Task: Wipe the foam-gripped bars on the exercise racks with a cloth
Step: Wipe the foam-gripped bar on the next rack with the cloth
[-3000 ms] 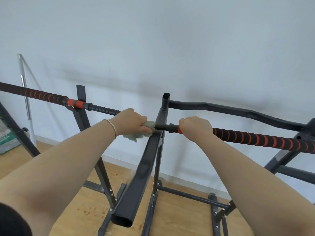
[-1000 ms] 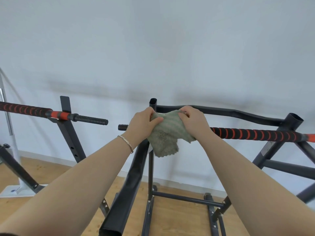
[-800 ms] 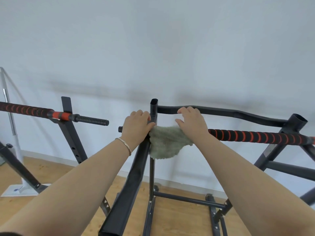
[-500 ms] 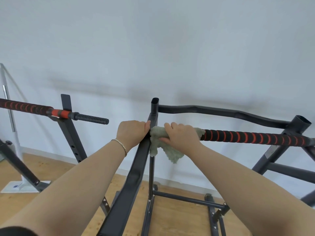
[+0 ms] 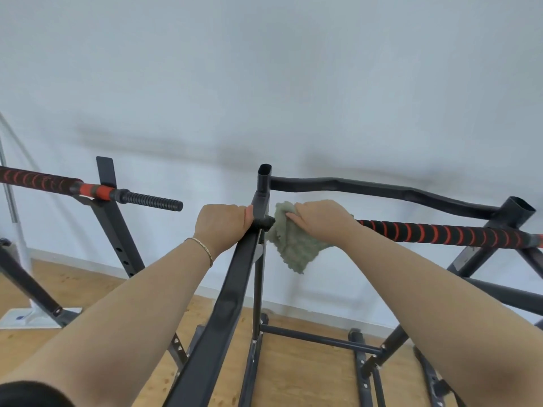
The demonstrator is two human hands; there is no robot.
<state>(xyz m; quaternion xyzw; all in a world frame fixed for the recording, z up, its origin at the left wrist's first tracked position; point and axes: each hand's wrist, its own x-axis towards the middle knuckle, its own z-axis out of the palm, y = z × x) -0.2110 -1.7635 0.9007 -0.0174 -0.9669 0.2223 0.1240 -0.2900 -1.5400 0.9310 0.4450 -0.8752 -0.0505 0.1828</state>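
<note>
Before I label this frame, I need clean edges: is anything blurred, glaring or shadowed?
In the head view the cloth, right hand and striped bar look sharp; the same view shows even light without harsh glare, and soft grey shadows smeared across the wall.

Fuzzy green cloth point(image 5: 293, 248); spiral-wrapped foam bar point(image 5: 440, 233); glossy black metal rack point(image 5: 232, 292); wood-grain floor point(image 5: 293, 374)

White wall point(image 5: 264, 69) behind, scuffed grey streaks. Wooden floor point(image 5: 308, 377), light brown. White baseboard point(image 5: 323, 311) along wall foot. Far left: flat mop, white head point(image 5: 29, 317) on floor, pole point(image 5: 11, 201) leaning up against wall.
</note>
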